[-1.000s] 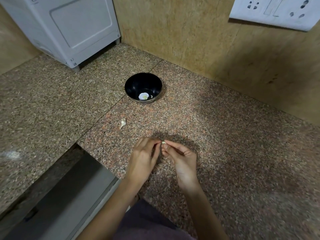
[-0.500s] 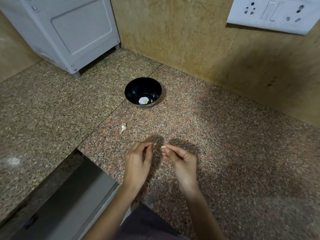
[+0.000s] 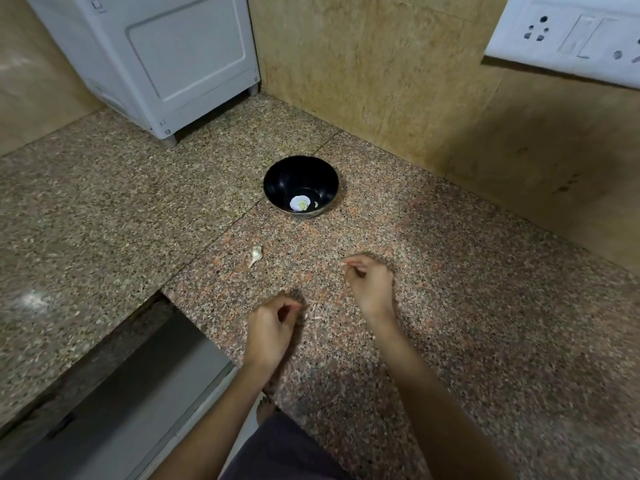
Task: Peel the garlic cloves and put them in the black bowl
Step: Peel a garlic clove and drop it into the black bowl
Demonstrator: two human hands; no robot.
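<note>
- Right hand is up over the table, fingertips pinching a pale clove, bit blurry tho. What about the left hand?
- Loosely curled near the table's front edge, honestly can't tell if it's holding anything. Peel scraps lie just beside it.
- And the black bowl?
- Further back near the wall, with peeled garlic in the bottom. One unpeeled clove sits on the table between the bowl and the left hand.
</note>
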